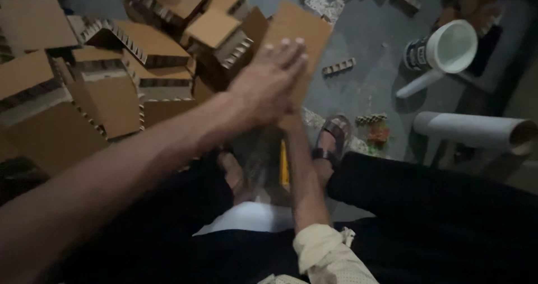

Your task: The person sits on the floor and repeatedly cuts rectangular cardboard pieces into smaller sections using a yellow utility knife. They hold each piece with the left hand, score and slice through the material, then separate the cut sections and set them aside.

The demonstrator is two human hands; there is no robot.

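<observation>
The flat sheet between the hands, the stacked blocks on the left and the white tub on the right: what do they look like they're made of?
Flat sheet: plain brown cardboard, matte, pressed between the left hand and the right hand.
Stacked blocks: brown cardboard with a honeycomb or corrugated core showing at the cut edges.
White tub: probably plastic, smooth with a slight sheen.

A pile of honeycomb cardboard blocks (112,77) is lying on the grey floor (370,43); a white tub (445,49) and cardboard tube (476,131) are lying apart, right.
</observation>
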